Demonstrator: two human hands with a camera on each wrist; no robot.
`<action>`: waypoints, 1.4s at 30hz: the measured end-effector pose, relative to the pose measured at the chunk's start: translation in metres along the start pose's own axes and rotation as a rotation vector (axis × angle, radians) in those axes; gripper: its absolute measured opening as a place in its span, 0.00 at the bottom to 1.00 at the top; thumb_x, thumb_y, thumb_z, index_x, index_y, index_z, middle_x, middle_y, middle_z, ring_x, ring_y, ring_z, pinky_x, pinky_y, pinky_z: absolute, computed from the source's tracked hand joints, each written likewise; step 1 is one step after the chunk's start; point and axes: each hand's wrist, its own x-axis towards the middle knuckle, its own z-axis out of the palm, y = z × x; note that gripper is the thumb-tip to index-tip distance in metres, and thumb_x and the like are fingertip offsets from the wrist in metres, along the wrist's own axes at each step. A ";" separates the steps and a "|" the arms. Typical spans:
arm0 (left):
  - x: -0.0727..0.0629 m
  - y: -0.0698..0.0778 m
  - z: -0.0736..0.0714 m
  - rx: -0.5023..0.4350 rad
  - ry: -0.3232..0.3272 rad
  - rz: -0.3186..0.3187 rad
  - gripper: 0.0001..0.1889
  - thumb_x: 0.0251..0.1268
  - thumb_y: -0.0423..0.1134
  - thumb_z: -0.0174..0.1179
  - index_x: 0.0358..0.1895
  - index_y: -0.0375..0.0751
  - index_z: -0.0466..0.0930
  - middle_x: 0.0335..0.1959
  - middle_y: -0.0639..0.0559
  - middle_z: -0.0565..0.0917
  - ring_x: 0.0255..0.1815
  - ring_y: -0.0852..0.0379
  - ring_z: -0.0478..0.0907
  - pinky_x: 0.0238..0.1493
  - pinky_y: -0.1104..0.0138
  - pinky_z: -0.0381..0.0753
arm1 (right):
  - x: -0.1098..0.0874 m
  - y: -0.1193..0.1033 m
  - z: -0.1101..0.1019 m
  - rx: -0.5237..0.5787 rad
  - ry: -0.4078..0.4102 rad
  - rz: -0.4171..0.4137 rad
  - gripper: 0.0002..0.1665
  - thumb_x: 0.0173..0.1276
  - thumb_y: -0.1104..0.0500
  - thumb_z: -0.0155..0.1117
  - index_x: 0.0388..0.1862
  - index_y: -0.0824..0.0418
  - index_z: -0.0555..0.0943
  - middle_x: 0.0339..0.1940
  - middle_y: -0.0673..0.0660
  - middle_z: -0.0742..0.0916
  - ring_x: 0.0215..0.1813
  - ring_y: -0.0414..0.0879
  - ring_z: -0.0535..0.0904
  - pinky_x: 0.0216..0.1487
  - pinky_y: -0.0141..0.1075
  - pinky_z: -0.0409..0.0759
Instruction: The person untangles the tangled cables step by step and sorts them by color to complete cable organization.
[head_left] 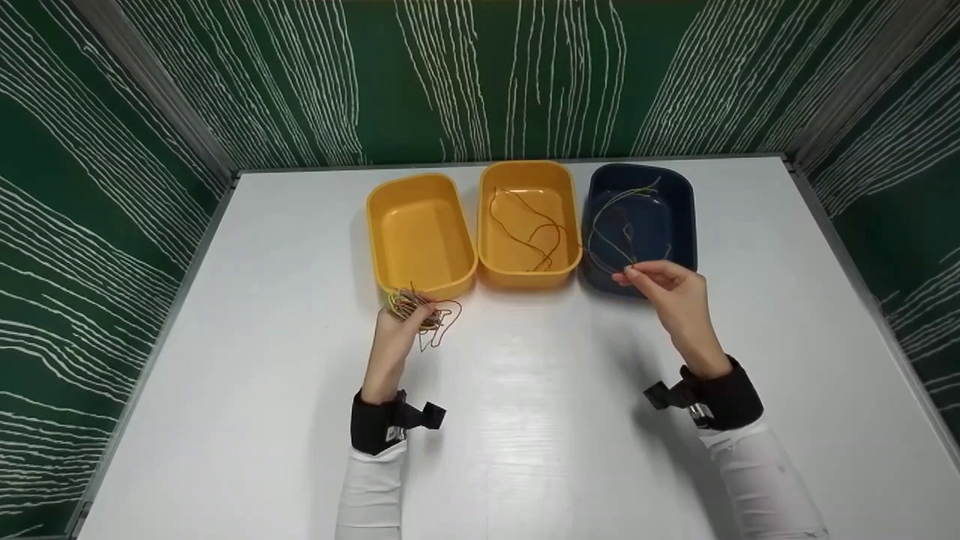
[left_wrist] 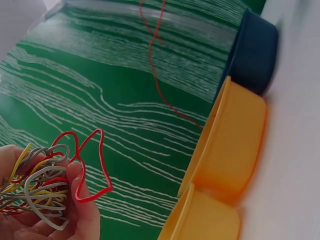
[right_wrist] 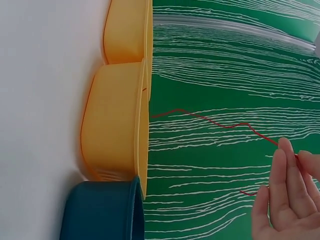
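Note:
My left hand (head_left: 391, 341) grips a tangled bundle of thin wires (left_wrist: 45, 187), grey, yellow and red, near the front edge of the left yellow bin (head_left: 420, 232). A red loop sticks out of the bundle past the thumb. My right hand (head_left: 681, 304) pinches a red wire (right_wrist: 225, 126) between thumb and fingertips, above the near edge of the dark blue bin (head_left: 684, 225). That wire stretches toward the middle yellow bin (head_left: 529, 280), where red wire (head_left: 517, 238) lies in loose curves. Pale wire (head_left: 611, 201) curves over the blue bin; whether it rests inside is unclear.
The three bins stand side by side at the back of the white table (head_left: 517, 420), close to the green wall (head_left: 495, 82) with white streaks. No wire shows in the left yellow bin. Green side panels flank the table.

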 end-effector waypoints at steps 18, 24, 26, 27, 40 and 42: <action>-0.001 -0.009 0.005 0.012 -0.129 0.042 0.10 0.53 0.30 0.57 0.37 0.26 0.73 0.30 0.48 0.78 0.29 0.57 0.76 0.34 0.67 0.76 | 0.050 -0.003 0.039 -0.444 -0.063 -0.012 0.10 0.57 0.67 0.61 0.31 0.77 0.79 0.29 0.68 0.83 0.30 0.36 0.80 0.33 0.21 0.74; -0.001 -0.006 0.007 0.019 -0.151 -0.001 0.10 0.54 0.26 0.54 0.39 0.24 0.72 0.30 0.46 0.78 0.29 0.59 0.76 0.32 0.68 0.77 | 0.067 0.026 0.042 -0.512 -0.088 -0.048 0.10 0.57 0.65 0.62 0.30 0.75 0.80 0.29 0.67 0.84 0.29 0.36 0.79 0.30 0.21 0.73; 0.000 -0.007 0.008 0.015 -0.158 0.009 0.09 0.54 0.26 0.54 0.38 0.24 0.72 0.29 0.45 0.78 0.28 0.59 0.77 0.31 0.68 0.78 | 0.071 0.030 0.045 -0.535 -0.094 -0.057 0.09 0.57 0.66 0.62 0.30 0.74 0.80 0.29 0.67 0.84 0.28 0.36 0.79 0.29 0.21 0.73; 0.000 -0.007 0.008 0.018 -0.160 0.014 0.09 0.54 0.26 0.54 0.38 0.24 0.72 0.29 0.44 0.79 0.28 0.59 0.77 0.31 0.68 0.78 | 0.073 0.031 0.047 -0.550 -0.094 -0.057 0.08 0.57 0.66 0.62 0.30 0.74 0.80 0.29 0.66 0.84 0.28 0.36 0.79 0.29 0.21 0.73; 0.000 -0.007 0.010 0.036 -0.173 0.017 0.08 0.53 0.26 0.54 0.37 0.26 0.73 0.27 0.51 0.78 0.27 0.60 0.77 0.31 0.67 0.78 | 0.095 0.047 0.062 -0.798 -0.143 0.003 0.08 0.58 0.66 0.60 0.31 0.73 0.80 0.30 0.66 0.83 0.33 0.53 0.79 0.34 0.36 0.75; 0.000 -0.007 0.010 0.035 -0.178 0.017 0.08 0.54 0.26 0.54 0.37 0.25 0.72 0.27 0.51 0.78 0.28 0.59 0.77 0.31 0.67 0.78 | 0.098 0.050 0.064 -0.820 -0.163 0.012 0.08 0.58 0.66 0.60 0.30 0.73 0.80 0.30 0.66 0.83 0.34 0.54 0.79 0.36 0.41 0.75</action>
